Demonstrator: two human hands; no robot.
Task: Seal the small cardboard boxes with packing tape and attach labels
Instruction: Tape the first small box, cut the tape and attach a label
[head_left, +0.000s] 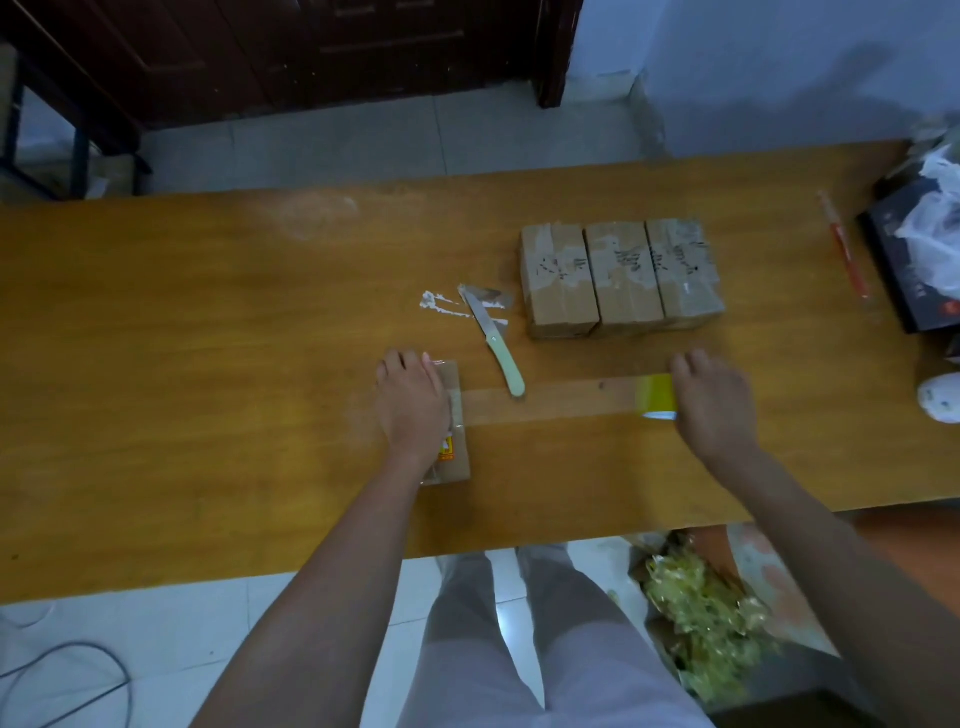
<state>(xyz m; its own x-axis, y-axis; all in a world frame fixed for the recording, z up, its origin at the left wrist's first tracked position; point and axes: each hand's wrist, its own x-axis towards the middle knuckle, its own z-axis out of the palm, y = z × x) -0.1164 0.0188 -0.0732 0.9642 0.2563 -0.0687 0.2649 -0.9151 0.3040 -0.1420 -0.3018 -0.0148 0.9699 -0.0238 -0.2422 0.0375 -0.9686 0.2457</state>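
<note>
A small cardboard box (456, 457) lies on the wooden table (208, 364) under my left hand (411, 397), which presses down on its top. A strip of clear packing tape (545, 399) stretches from the box rightward to the yellowish tape roll (657, 396). My right hand (714, 400) grips that roll, fingers curled over it. Behind the strip, three taped boxes (621, 278) with scribbled writing sit side by side.
A knife (496, 343) with a pale handle lies by tape scraps (447, 304), its handle end touching the stretched strip. A red pen (844, 244), a dark box (919, 260) and plastic bags sit at the right. Shredded filling (696, 608) lies on the floor.
</note>
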